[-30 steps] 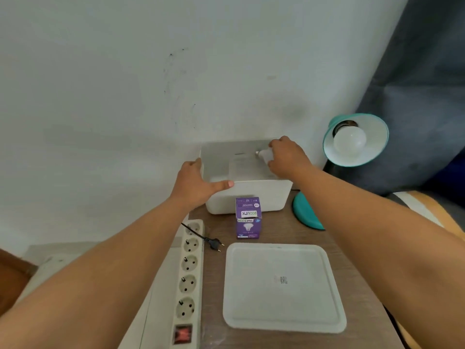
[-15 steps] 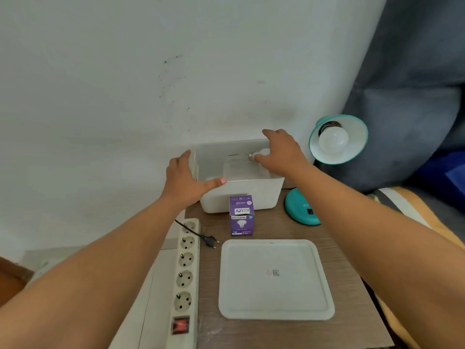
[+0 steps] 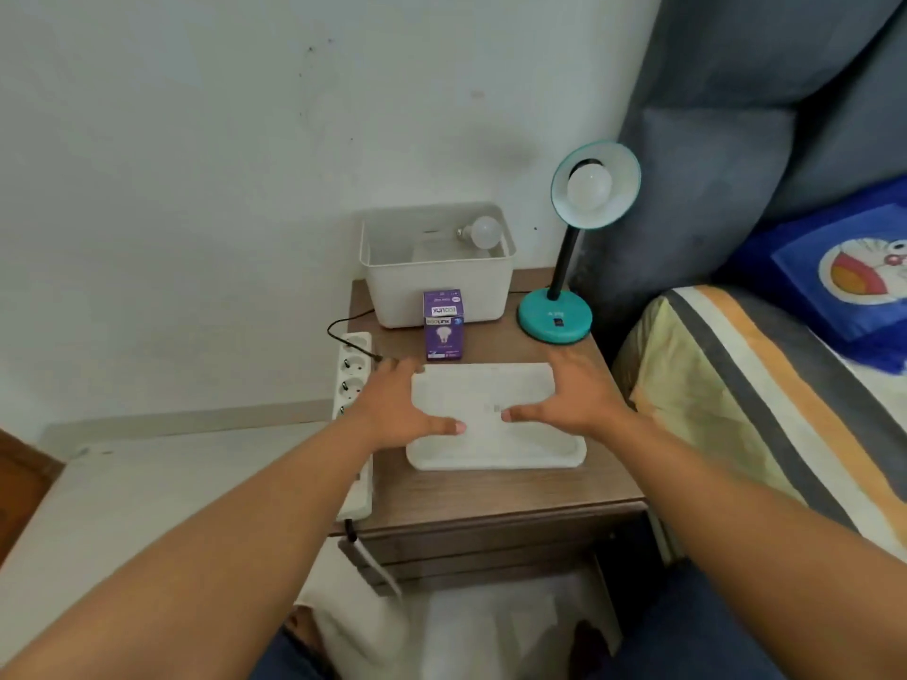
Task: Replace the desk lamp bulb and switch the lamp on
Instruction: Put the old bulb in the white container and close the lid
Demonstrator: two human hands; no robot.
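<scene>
Our left hand [image 3: 400, 409] and right hand [image 3: 572, 402] rest spread-fingered on the white bin lid's [image 3: 495, 446] two sides, gripping nothing. One bulb [image 3: 483, 231] lies in the open bin [image 3: 437, 292]; another sits in the teal lamp [image 3: 589, 186].

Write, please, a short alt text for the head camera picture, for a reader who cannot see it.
Two bare hands, left hand and right hand, reach onto a white lid lying flat on a wooden nightstand. Behind it stand a purple bulb box, an open white bin with a loose bulb inside, and a teal desk lamp with a bulb fitted.
</scene>
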